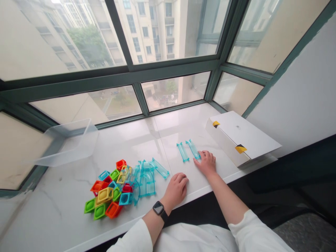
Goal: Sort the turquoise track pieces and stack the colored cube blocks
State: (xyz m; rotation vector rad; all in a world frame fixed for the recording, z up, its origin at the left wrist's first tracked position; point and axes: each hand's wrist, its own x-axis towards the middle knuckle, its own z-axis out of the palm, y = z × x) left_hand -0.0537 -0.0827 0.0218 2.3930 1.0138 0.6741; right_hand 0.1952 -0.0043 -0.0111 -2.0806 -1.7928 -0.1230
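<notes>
Two translucent blue plastic track pieces, a left one (183, 152) and a right one (193, 149), lie side by side on the white counter. My right hand (206, 162) pinches the near end of the right piece between thumb and fingers. Close to the counter's front edge rests my left hand (178, 189), its fingers curled in and nothing visible in them. To its left is a pile of more clear blue track pieces (147, 180), straight and curved. A heap of coloured plastic blocks (105, 196) in red, orange, yellow, green and blue adjoins that pile.
A clear plastic bin (86, 140) stands at the back left by the window frame (170, 70). At the right is a white box (244, 136) with yellow-and-black tape pieces. The white counter (65, 217) ends just in front of my body.
</notes>
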